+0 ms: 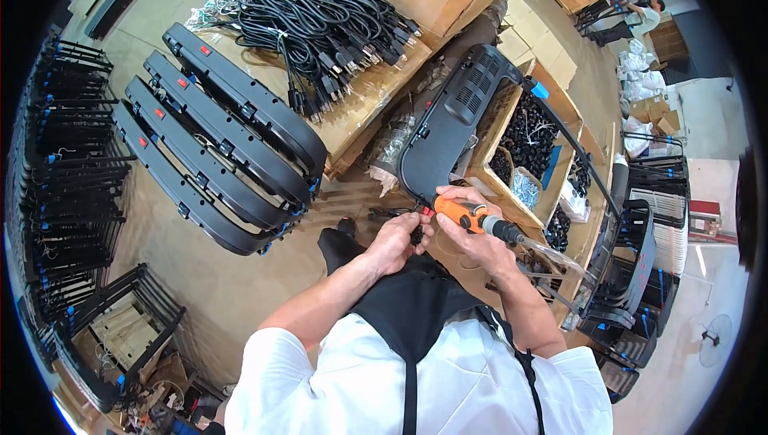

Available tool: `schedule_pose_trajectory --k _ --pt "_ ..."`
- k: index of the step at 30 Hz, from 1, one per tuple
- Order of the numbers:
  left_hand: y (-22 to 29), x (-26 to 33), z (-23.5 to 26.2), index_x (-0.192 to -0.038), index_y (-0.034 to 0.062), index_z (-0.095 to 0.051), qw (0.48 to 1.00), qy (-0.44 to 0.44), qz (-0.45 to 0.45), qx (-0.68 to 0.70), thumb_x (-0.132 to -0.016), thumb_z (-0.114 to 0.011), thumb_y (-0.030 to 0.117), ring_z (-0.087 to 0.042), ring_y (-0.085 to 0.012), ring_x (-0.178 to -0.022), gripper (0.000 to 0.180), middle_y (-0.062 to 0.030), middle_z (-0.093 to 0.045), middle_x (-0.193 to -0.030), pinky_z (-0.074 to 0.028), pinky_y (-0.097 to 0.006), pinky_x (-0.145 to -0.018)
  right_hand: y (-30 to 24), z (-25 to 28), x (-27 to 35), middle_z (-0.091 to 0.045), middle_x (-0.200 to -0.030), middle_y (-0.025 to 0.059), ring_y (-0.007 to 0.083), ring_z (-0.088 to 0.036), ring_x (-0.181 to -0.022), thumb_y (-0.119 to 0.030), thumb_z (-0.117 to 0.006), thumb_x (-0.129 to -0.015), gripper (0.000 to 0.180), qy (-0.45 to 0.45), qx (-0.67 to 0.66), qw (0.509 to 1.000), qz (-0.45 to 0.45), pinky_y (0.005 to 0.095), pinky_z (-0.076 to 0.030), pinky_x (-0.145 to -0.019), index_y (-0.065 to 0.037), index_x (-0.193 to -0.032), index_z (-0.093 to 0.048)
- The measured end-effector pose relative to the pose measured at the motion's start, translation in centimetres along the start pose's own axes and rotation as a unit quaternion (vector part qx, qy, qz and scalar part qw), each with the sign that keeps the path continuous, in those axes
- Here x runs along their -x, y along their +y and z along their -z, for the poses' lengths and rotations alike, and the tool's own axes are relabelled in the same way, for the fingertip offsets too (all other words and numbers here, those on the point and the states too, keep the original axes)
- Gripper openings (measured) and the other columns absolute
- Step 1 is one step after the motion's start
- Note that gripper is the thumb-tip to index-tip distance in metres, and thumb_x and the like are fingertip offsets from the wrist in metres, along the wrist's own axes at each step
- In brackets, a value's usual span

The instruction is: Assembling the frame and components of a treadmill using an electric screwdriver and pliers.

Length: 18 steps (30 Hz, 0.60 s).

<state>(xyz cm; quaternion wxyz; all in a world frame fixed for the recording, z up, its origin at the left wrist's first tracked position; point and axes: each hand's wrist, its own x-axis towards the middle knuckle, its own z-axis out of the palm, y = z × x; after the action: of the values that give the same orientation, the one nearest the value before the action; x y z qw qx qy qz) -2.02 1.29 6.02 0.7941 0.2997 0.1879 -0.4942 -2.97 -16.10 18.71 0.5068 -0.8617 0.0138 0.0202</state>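
Driving screw at near end of black panel [448, 127] propped against bench [376, 107]. Right hand [472, 231] wrapped round orange screwdriver [472, 216]; left hand [396, 241] pinching panel's end. Four finished-looking panels [216, 139] stacked left; cord bundle [320, 15] untouched, plenty left.

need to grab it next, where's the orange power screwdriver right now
In the head view, the orange power screwdriver is just right of centre, in the right hand, at the near end of the black panel.
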Motion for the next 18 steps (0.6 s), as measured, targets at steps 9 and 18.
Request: schedule_pose_trajectory --k 9,18 --pt "0.5 0.8 0.8 -0.107 0.0101 -0.068 0.989 -0.015 -0.046 -0.14 -0.114 -0.052 0.031 -0.053 -0.0082 -0.071 0.027 0.0035 -0.063 -0.082 -0.043 -0.025 -0.066 -1.1 0.4 -0.6 -0.071 -0.132 0.0118 0.0199 -0.068 -0.115 -0.005 -0.079 -0.089 0.033 -0.038 0.009 0.999 -0.035 0.0369 -0.054 -0.103 -0.005 -0.12 -0.068" --pt "-0.1 0.4 1.6 -0.118 0.0061 -0.073 0.971 0.078 -0.096 -0.203 -0.114 -0.052 0.029 -0.049 -0.0062 -0.066 0.031 0.0026 -0.061 -0.076 -0.041 -0.023 -0.061 -0.6 0.1 -1.1 -0.073 -0.123 0.0102 0.0197 -0.071 -0.11 -0.007 -0.079 -0.087 0.042 -0.016 0.032 0.999 0.017 0.0356 -0.055 -0.1 -0.006 -0.127 -0.067"
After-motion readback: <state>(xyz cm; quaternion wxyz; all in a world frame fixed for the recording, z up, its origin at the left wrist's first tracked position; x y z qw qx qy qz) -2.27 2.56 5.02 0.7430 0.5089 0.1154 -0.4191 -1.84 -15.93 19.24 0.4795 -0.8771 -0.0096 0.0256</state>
